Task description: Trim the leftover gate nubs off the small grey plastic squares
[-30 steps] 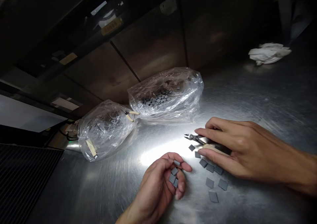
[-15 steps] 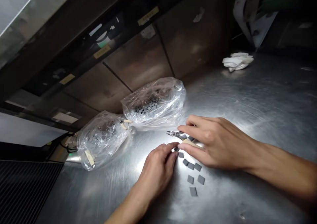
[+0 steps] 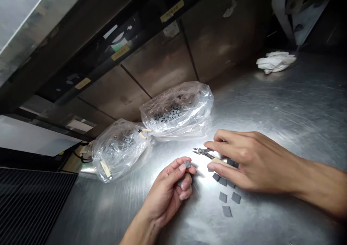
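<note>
Between the thumb and index finger of my left hand [image 3: 165, 194] is a small grey ridged square piece [image 3: 187, 164]. Another dark grey piece [image 3: 180, 181] shows partly under the curled fingers of the same hand. My right hand [image 3: 251, 160] grips a pair of side cutters [image 3: 202, 151] with cream handles, their jaws parted and pointing left. Several similar grey pieces lie loose on the metal table [image 3: 271, 216], below and beneath my right hand; one loose piece [image 3: 227, 211] is nearest the front. My right palm hides part of the handles and some pieces.
A clear plastic bag [image 3: 176, 111] with many grey pieces stands against the back panel. Left of it lies a second bag [image 3: 121, 151], with cream-handled tools at its edges. A crumpled white cloth [image 3: 275, 61] sits at the back right. A dark ribbed panel [image 3: 32, 201] is at the left.
My left hand has lifted a grey piece off the table and turned palm-up, moving away from my right hand. The cutters stay in my right hand. The whole view has shifted slightly.
</note>
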`<control>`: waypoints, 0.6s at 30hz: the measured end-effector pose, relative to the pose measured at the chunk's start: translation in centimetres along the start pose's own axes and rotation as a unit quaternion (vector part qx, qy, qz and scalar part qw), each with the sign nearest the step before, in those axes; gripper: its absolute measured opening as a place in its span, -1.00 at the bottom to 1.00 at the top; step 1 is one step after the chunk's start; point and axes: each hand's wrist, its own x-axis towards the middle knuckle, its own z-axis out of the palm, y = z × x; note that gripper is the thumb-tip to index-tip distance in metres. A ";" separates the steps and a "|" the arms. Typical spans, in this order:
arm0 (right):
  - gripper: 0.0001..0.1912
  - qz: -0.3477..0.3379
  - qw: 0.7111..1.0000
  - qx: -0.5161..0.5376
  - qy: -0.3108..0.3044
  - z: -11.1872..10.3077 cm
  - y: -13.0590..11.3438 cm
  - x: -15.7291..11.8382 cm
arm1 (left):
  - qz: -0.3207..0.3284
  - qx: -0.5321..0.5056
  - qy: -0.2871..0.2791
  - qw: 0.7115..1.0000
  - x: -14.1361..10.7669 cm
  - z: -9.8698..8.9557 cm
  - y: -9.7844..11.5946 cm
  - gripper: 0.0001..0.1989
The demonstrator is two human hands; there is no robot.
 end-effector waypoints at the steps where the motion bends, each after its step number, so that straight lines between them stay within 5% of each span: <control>1: -0.72 -0.005 1.000 0.003 -0.007 0.1 -0.1 0.0 | -0.006 -0.034 -0.009 0.999 0.0 -0.3 -0.3 -0.77; 18: -0.66 -0.072 0.995 -0.014 -0.061 1.1 -1.1 -0.3 | -0.022 -0.018 -0.022 0.999 0.2 -1.5 -1.5 -0.77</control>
